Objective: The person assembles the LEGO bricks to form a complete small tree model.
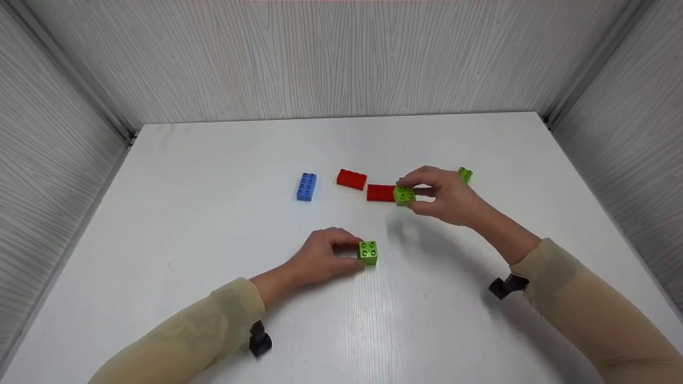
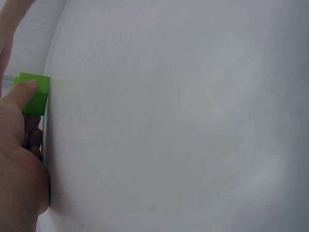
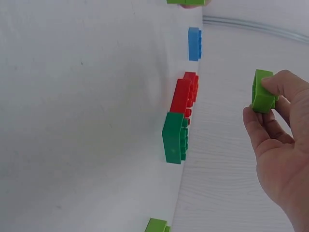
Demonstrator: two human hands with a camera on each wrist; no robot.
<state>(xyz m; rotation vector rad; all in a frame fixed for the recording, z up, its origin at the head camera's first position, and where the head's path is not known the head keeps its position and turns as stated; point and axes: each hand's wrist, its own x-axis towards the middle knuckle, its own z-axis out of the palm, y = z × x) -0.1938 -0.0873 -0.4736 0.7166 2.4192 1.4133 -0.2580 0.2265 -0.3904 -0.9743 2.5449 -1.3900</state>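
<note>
Nearest to me, my left hand point(image 1: 322, 255) pinches a light-green brick point(image 1: 368, 253) on the table point(image 1: 331, 325), studs up. Farther out, my right hand point(image 1: 451, 198) pinches a second light-green brick point(image 1: 404, 196), raised off the table. The governing relation, I judge: the raised one lies beyond and rightward of the nearer; neither shows a clear long axis. Beyond stand a dark-green brick point(image 3: 173, 137), two red bricks point(image 1: 351, 179), a blue brick point(image 1: 306, 188) and a third light-green brick point(image 1: 465, 174).
</note>
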